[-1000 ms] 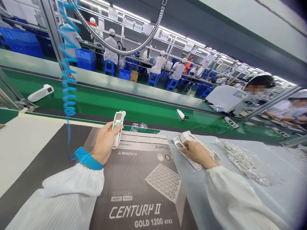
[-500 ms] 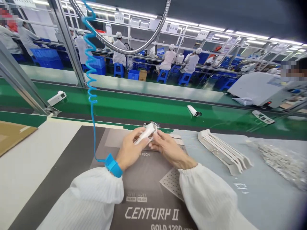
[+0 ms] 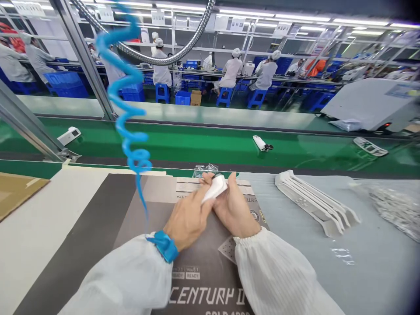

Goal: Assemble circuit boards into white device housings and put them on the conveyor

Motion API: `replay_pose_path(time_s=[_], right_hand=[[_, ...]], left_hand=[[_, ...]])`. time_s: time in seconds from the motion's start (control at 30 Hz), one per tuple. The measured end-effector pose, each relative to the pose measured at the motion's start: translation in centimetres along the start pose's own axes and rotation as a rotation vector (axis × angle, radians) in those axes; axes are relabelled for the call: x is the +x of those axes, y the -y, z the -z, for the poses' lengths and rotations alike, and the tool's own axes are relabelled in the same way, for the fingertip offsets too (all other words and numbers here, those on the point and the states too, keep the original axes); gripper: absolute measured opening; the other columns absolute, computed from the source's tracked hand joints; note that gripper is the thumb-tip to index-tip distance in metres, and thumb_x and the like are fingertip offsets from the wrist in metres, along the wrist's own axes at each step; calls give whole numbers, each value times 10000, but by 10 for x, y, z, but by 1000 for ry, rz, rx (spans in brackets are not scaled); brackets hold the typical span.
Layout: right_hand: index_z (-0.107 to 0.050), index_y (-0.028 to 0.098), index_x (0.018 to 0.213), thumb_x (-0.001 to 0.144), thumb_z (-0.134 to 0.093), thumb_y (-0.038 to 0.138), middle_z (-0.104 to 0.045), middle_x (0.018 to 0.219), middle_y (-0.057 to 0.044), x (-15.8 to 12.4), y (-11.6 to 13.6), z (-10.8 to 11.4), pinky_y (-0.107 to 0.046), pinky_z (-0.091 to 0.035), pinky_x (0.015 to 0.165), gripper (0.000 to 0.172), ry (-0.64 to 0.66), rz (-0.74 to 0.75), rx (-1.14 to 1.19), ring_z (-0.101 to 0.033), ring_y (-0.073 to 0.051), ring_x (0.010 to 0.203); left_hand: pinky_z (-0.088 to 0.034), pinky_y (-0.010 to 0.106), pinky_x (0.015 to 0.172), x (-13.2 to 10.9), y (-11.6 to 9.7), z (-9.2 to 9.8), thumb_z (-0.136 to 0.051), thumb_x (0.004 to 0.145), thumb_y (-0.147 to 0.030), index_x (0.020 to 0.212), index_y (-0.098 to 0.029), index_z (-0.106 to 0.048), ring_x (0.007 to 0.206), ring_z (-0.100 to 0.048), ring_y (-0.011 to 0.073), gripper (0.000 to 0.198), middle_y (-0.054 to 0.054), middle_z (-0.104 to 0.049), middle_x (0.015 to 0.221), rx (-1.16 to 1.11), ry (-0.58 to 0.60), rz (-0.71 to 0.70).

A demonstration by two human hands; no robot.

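Note:
A white plastic handheld casing (image 3: 215,189) with a dark top end is held between my hands, tilted up to the right. My left hand (image 3: 188,214) has its fingers closed over the front and lower end of the casing. My right hand (image 3: 236,209) cups it from behind, palm towards me and thumb raised, with fingertips showing past its top left. The grey-black printed cardboard (image 3: 138,227) lies under both hands. Just beyond them is a crumpled clear plastic wrapper (image 3: 205,169). A blue wrist strap (image 3: 166,247) with a coiled cord (image 3: 126,94) is around my left wrist.
Nested white plastic shells (image 3: 315,203) and a clear bag of small parts (image 3: 395,205) lie at right. On the green conveyor (image 3: 183,146) rest a white device with a black end (image 3: 261,143) and other white pieces. A metal post (image 3: 83,61) stands at left. People sit farther back.
The casing has turned and come slightly nearer. My right hand has rolled from pinching its side to cupping it behind, while my left hand has moved over its front. The camera view has shifted.

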State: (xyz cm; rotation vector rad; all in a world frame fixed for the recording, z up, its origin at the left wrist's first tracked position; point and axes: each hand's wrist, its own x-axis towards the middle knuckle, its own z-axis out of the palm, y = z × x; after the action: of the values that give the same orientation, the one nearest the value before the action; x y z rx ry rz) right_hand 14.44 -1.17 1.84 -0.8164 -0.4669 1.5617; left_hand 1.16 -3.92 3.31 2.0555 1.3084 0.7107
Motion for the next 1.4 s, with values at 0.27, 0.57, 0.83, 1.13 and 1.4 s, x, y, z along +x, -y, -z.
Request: replay_pose_path(time_s=[0.27, 0.57, 0.83, 1.13, 1.4], right_hand=[[-572, 230, 752, 866, -543, 610, -517, 576, 34, -10, 20, 1, -339, -524, 700, 399, 155, -113, 26, -576, -166, 606], [-654, 209, 889, 844, -685, 418, -687, 977, -31, -19, -15, -14, -338, -465, 1036, 216, 198, -104, 23, -586, -193, 1125], [-665, 197, 932, 838, -671, 512, -697, 1077, -68, -9, -13, -9, -398, -508, 1022, 329, 165, -102, -50, -584, -242, 1189], [-706, 231, 988, 793, -738, 444, -668, 1236, -86, 8, -13, 13, -350, -548, 1016, 290, 17, -73, -263, -650, -248, 1125], [-727, 252, 948, 750, -743, 440, -688, 1206, -72, 6, -11, 6, -351, -494, 1079, 273, -63, -119, -302, -618, -264, 1192]], left_hand=[[-507, 424, 779, 4, -4, -3, -374, 965, -553, 1165, -168, -613, 865, -698, 330, 495, 153, -732, 936, 386, 84, 88], [-423, 358, 1021, 2, 3, -1, -434, 990, -399, 1285, -221, -554, 1201, -573, 239, 365, 90, -627, 1296, 160, -344, -167], [-474, 401, 898, 5, 18, 14, -559, 914, -486, 1303, -274, -541, 1111, -626, 295, 444, 75, -669, 1237, 172, -154, -5], [-496, 339, 784, 76, 84, 107, -533, 901, -234, 1216, -191, -559, 840, -684, 216, 320, 90, -728, 974, 121, -337, 476], [-372, 457, 1050, 102, 109, 125, -595, 800, -52, 1162, -144, -610, 1251, -531, 324, 374, 182, -620, 1253, 307, -478, 550]])
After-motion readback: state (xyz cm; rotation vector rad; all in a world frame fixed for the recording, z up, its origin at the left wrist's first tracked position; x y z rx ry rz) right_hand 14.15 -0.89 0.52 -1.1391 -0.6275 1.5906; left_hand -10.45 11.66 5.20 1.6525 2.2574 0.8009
